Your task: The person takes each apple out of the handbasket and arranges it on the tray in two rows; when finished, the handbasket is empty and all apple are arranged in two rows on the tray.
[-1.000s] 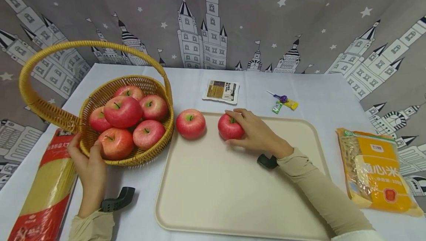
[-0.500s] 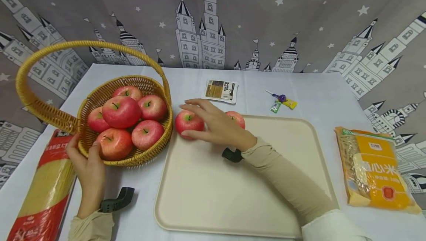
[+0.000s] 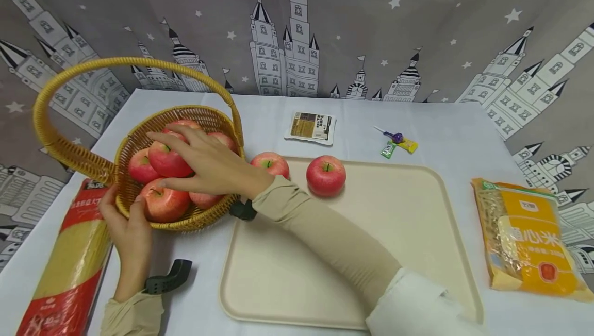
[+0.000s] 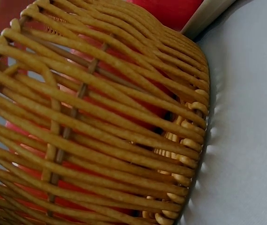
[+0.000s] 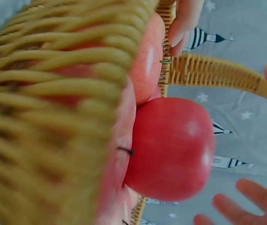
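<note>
apples (image 3: 169, 160): red, pink-flecked | basket (image 3: 139, 135): golden-yellow wicker | tray (image 3: 394, 222): cream | cloth (image 3: 441, 130): white | backdrop (image 3: 371, 27): grey, white castles and stars | right packet (image 3: 526, 238): orange-yellow

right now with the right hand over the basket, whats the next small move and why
Probably close the right hand on the top apple. Its fingers are spread just over that apple, not yet curled round it, while the left hand holds the basket at its rim. Two apples already sit on the tray, with bare room beside them.
</note>
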The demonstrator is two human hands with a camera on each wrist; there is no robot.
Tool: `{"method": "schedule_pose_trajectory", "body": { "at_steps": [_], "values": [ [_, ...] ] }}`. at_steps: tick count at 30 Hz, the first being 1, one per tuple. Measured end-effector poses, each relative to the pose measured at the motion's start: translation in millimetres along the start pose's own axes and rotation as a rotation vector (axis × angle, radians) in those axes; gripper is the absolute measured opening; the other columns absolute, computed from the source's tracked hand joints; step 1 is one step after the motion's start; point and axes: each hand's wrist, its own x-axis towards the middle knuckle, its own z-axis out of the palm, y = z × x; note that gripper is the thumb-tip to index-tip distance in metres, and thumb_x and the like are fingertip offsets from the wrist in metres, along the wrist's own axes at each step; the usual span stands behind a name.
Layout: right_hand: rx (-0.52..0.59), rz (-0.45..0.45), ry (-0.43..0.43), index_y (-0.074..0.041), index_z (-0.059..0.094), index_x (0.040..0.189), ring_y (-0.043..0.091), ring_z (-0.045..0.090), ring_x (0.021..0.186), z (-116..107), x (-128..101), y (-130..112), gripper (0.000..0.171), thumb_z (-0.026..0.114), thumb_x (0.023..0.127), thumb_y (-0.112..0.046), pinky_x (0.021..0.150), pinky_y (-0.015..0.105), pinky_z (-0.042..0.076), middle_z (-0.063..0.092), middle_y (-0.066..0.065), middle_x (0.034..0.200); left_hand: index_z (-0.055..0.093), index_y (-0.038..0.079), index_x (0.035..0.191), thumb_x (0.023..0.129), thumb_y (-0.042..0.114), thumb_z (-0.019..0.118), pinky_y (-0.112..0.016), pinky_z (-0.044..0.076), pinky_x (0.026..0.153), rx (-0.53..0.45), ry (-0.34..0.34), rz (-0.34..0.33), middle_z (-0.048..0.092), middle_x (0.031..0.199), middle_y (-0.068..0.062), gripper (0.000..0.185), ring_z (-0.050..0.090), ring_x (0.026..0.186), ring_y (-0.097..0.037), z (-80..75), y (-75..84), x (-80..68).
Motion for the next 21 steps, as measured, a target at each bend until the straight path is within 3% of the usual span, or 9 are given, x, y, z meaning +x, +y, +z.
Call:
{"method": "schedule_pose_trajectory", "body": {
  "at_steps": [4,8,14,21],
  "values": [
    [-0.031,0.096,-0.126,-0.028,0.009,0.146,0.016,0.010,0.141,10.4,19.4,2.1,0.082,0.048,0.081,-0.062,0.112,0.032,0.021,0.016,0.004,0.152,0.028,0.014,0.136,0.091,0.015,0.040,-0.025,0.015,0.113,0.019,-0.004,0.017,0.027,0.143,-0.005,0.046,0.024,0.134,-0.011,-0.5,-1.2,-0.3],
    [0.011,0.178,-0.218,-0.031,0.001,0.145,0.012,0.006,0.141,20.7,26.5,10.0,0.085,0.047,0.081,-0.062,0.110,0.035,0.024,0.013,0.003,0.152,0.027,0.013,0.136,0.092,0.016,0.039,-0.026,0.015,0.113,0.034,-0.018,0.018,0.027,0.143,-0.007,0.046,0.024,0.134,-0.013,-0.4,-1.8,0.0],
    [0.060,0.164,-0.172,-0.030,0.009,0.145,0.011,0.039,0.125,25.6,25.0,15.7,0.078,0.049,0.083,-0.057,0.100,0.028,0.037,0.025,0.007,0.145,0.027,0.013,0.136,0.091,0.016,0.039,-0.025,0.016,0.113,0.045,-0.008,0.018,0.028,0.142,-0.007,0.046,0.026,0.133,-0.013,-0.1,-1.2,0.5],
    [0.179,0.220,-0.144,-0.042,0.020,0.141,0.011,0.041,0.122,1.9,2.6,16.4,0.075,0.054,0.077,-0.061,0.099,0.027,0.038,0.029,-0.001,0.144,0.028,0.015,0.135,0.092,0.016,0.039,-0.024,0.015,0.113,0.042,-0.010,0.014,0.028,0.142,-0.005,0.045,0.025,0.134,-0.011,0.0,-1.2,-0.7]
  ]
}}
